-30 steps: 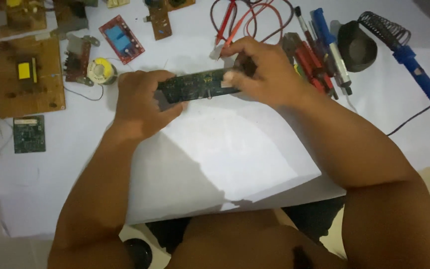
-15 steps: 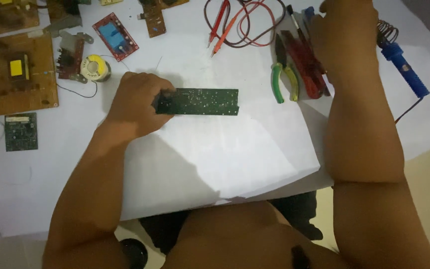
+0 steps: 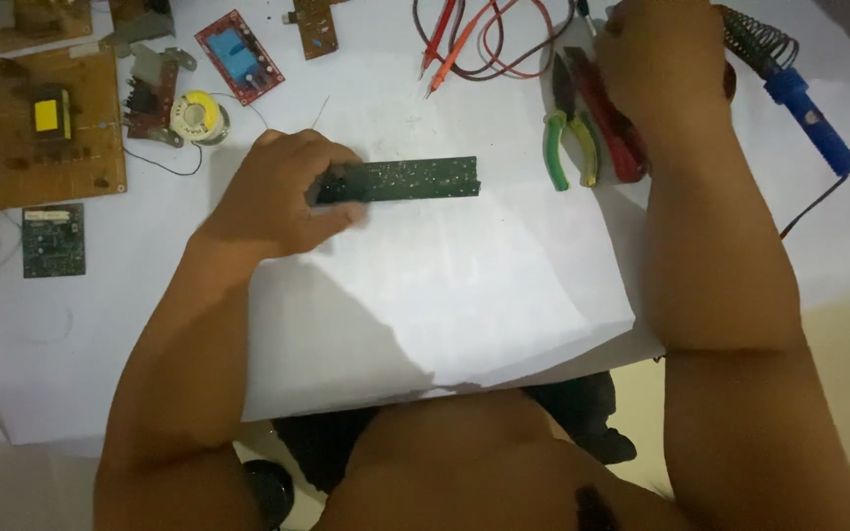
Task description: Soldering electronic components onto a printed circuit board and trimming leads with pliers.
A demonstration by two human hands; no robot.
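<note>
— What lies at the far left?

— A large brown circuit board (image 3: 49, 126) with a yellow block on it, and below it a small dark green board (image 3: 53, 240). Both rest on the white paper (image 3: 425, 305) that covers the table. Just right of the brown board sits a metal bracket part (image 3: 152, 87), and beside that a small spool of solder wire (image 3: 197, 116). A red board with a blue part (image 3: 246, 56) lies a little further up and to the right.

— And the left hand?

— The left hand (image 3: 277, 197) rests on the paper near the middle, fingers curled shut around the left end of a long, narrow green circuit board (image 3: 405, 180). The board lies flat, running out to the right of the hand, with its right end free.

— What is above it?

— Red and black test leads (image 3: 484, 34) loop along the top edge, well apart from the long board.

— Further right?

— Pliers with green handles (image 3: 565, 147) and a tool with red handles (image 3: 614, 133) lie side by side, just right of the long board's free end.

— Where is the right hand?

— The right hand (image 3: 666, 59) is up at the top right, over the upper ends of those tools. Only its back shows, so I cannot tell whether the fingers are open or closed on anything.

— And past it?

— A coiled metal stand (image 3: 755, 39), then a blue-handled soldering iron (image 3: 819, 118) with its cord trailing down to the right.
</note>
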